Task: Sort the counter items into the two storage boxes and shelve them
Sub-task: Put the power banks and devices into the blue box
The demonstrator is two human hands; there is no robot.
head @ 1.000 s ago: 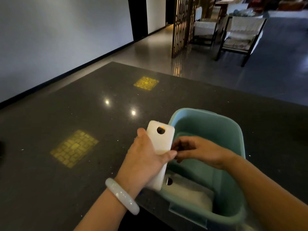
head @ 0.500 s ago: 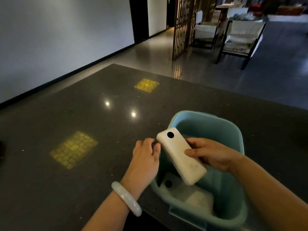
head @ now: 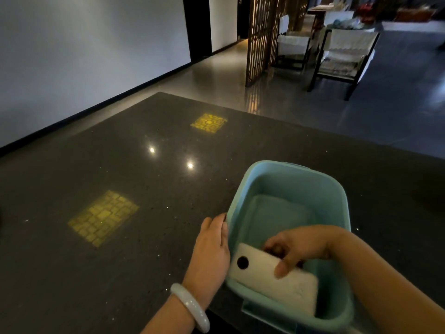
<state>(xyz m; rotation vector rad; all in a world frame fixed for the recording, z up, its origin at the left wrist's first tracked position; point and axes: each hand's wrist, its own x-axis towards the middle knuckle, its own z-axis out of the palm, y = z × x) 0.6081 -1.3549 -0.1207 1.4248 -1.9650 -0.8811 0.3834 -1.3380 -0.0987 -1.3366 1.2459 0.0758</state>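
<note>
A teal plastic storage box (head: 298,182) stands on the dark stone counter (head: 120,261) near its front edge. My right hand (head: 298,247) reaches down into the box and pinches a white flat slab with a round dark hole (head: 272,280), low at the box's near end. My left hand (head: 212,251), with a pale bangle on the wrist, rests with straight fingers against the box's left outer wall. Whatever lies under the white slab is hidden.
Two yellow patterned patches (head: 103,216) and light reflections show in the counter's surface. Beyond the counter lies a shiny floor, with a wooden lattice screen (head: 262,37) and two dark-framed chairs (head: 342,56) at the back right. A pale wall runs along the left.
The white slab passed from my left hand to my right, which lowered it into the box. My left hand moved to the box's left wall.
</note>
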